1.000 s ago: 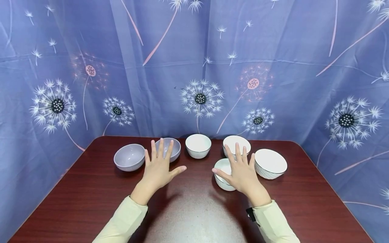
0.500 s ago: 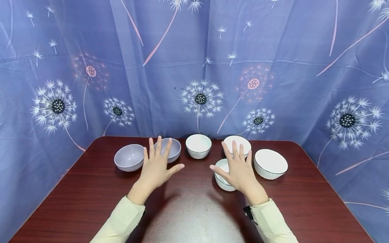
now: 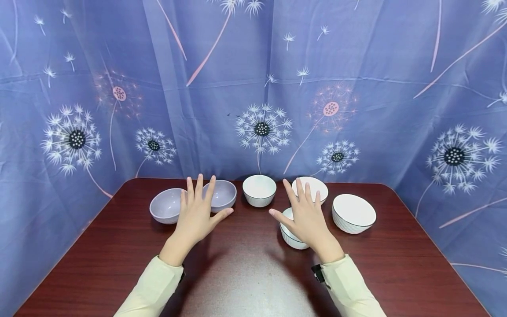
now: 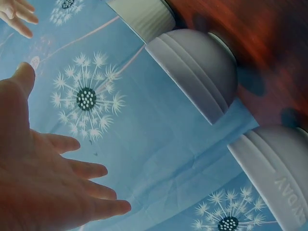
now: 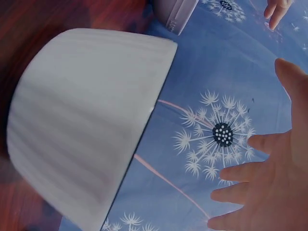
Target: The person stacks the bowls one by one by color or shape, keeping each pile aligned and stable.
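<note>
Drifted slightly left in head view with left hand point(image 3: 193, 223) and right hand point(image 3: 310, 223), with spread fingers grasping nothing | no shift seen among bowls point(image 3: 259, 191) on tabletop point(image 3: 245, 264), so apparently no handling yet | left wrist: extended fingers, apart from lilac bowl point(image 4: 197, 72) | right wrist: released fingers, near ribbed white bowl point(image 5: 86, 120), not touching

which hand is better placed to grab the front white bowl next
Probably the right hand: it partly covers the front white bowl in the head view, spread open and holding nothing. The left hand is nearer the grey bowls.
</note>
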Tool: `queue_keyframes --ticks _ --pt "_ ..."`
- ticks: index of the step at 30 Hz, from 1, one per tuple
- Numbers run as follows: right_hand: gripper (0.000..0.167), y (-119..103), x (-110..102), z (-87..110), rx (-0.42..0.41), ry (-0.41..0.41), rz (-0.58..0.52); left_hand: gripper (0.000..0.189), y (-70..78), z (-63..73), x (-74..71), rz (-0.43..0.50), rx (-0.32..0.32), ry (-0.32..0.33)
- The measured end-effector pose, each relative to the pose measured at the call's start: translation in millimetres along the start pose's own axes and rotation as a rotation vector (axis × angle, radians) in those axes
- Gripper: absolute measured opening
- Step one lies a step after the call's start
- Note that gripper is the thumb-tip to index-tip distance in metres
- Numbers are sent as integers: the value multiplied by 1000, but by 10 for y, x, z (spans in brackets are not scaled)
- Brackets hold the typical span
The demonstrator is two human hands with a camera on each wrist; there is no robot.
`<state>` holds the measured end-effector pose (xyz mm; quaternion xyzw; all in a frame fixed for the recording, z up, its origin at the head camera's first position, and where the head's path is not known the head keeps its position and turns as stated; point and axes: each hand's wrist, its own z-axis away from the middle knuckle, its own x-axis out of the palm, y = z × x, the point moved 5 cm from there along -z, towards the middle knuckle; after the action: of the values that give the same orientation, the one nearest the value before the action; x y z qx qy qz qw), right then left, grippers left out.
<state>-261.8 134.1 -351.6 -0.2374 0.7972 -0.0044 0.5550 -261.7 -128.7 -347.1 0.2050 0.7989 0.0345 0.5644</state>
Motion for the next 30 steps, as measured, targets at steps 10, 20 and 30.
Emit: queue_keyframes --ticks 10,20,30 --pt "79 -167 -21 -79 -37 27 -98 88 -179 -12 -136 44 -59 69" --pt "71 -374 46 -255 -98 109 -216 76 -477 11 -274 131 -163 212" --pt "64 -652 224 -497 -62 131 -384 77 -901 0 -301 205 -340 161"
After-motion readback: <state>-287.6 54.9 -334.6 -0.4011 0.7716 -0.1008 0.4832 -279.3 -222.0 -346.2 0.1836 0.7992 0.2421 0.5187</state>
